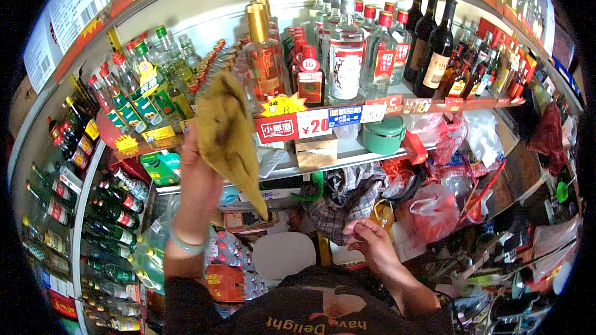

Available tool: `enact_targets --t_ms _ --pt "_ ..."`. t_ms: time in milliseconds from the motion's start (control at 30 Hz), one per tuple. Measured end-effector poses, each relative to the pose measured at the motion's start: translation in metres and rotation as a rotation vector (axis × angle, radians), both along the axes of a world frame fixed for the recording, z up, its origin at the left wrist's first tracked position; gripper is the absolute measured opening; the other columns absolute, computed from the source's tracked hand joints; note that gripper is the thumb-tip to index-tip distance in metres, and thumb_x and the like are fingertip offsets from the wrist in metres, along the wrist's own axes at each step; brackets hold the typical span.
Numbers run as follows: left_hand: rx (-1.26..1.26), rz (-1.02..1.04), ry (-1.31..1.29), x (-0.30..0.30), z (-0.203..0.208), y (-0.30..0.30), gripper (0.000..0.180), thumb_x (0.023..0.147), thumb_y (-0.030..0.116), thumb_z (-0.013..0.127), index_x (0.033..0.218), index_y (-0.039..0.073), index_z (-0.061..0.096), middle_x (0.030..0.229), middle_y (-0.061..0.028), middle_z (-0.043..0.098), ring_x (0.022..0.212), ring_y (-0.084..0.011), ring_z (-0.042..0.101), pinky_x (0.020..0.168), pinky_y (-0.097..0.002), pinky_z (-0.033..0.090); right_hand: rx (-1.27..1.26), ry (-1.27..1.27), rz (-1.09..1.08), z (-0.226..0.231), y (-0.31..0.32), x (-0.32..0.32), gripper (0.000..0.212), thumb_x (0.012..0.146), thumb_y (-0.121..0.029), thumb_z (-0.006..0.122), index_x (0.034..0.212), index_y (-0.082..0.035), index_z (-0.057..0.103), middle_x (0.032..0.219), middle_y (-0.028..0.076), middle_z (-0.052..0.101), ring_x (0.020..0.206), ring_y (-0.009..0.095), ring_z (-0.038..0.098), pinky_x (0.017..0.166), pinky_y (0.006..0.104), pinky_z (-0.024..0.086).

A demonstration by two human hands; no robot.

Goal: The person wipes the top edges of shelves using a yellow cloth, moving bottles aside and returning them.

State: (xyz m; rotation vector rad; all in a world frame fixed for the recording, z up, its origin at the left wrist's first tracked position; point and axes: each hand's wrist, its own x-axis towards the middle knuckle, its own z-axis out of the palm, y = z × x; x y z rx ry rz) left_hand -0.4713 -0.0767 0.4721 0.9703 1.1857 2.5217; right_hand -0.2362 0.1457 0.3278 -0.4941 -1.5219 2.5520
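Note:
A stained mustard-yellow cloth (227, 133) hangs from my left hand (194, 154), which is raised in front of the liquor shelf; the cloth covers most of the fingers. Its upper end overlaps small bottles with reddish caps, and its lower tip dangles below the shelf edge. Just right of the cloth stands a gold-capped bottle (264, 65) with an orange-red label. Lower down, near my body, my right hand (371, 241) has loosely bent fingers with a gap at the thumb, and nothing shows in it. It is nearest to a plaid cloth (347, 201).
Clear bottles (345, 62), dark wine bottles (436, 56) and green-labelled bottles (146, 102) crowd the shelf. Below it sit a green lidded container (383, 134) and a red plastic bag (429, 216). A white stool seat (284, 257) and wrapped bottle packs (230, 260) are by my body.

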Motion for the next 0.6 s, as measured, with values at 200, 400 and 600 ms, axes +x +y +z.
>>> enact_targets --t_ms 200,400,600 --pt "0.172 -0.416 -0.441 0.023 -0.068 0.048 0.043 0.097 0.028 0.041 0.133 0.004 0.044 0.131 -0.0122 0.052 0.116 -0.0272 0.054 0.1 -0.0419 0.044 0.075 0.098 0.156 0.009 0.026 -0.042 0.018 0.097 -0.018 0.045 0.102 -0.005 0.058 0.095 0.005 0.062 0.08 0.013 0.06 0.069 0.0304 0.05" --pt "0.304 -0.558 -0.768 0.042 -0.1 0.07 0.042 0.096 0.021 0.037 0.133 0.001 0.043 0.13 -0.0172 0.051 0.116 -0.0299 0.053 0.101 -0.0444 0.042 -0.041 0.146 0.301 0.037 0.051 -0.102 0.04 0.1 -0.031 0.038 0.128 -0.004 0.045 0.122 0.009 0.056 0.103 0.018 0.057 0.085 0.0332 0.049" --pt "-0.017 -0.278 -0.751 0.054 -0.124 0.092 0.046 0.097 0.037 0.038 0.131 0.006 0.046 0.127 -0.0129 0.054 0.112 -0.0279 0.056 0.096 -0.0448 0.046 -0.087 0.355 0.461 0.037 0.041 -0.127 0.066 0.096 -0.044 0.044 0.145 -0.006 0.022 0.144 0.016 0.036 0.128 0.031 0.041 0.111 0.043 0.026"
